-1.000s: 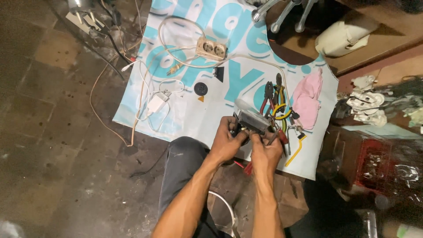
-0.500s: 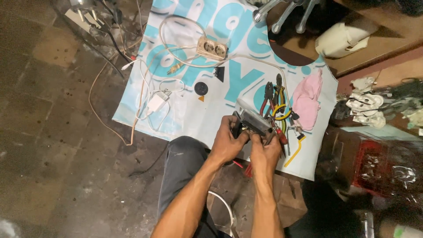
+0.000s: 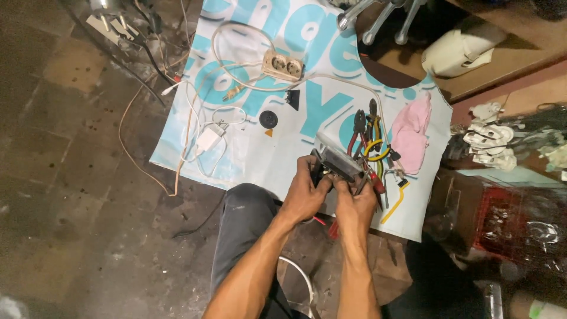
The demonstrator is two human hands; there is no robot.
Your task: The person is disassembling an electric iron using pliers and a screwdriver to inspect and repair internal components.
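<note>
Grey trouser leg [image 3: 242, 230] nearest the camera, forearms reaching forward over it. Left hand [image 3: 304, 198] and right hand [image 3: 356, 204] both wrapped around a small dark boxy device [image 3: 338, 164], held just above the near edge of a white and light-blue banner sheet [image 3: 260, 159] spread on the stone floor [image 3: 65, 195]. Fingers curled tight at its two ends, thumbs on top. Just right of the device: pile of pliers and cutters [image 3: 369, 133] with red, yellow and dark handles, then a pink cloth [image 3: 413, 130]. Left on the sheet: white charger with coiled cable [image 3: 208, 139], small black round part [image 3: 268, 119]. Farther out: beige double power socket [image 3: 282, 65] with looping cord. Chrome chair legs [image 3: 378, 18] at the far edge
</note>
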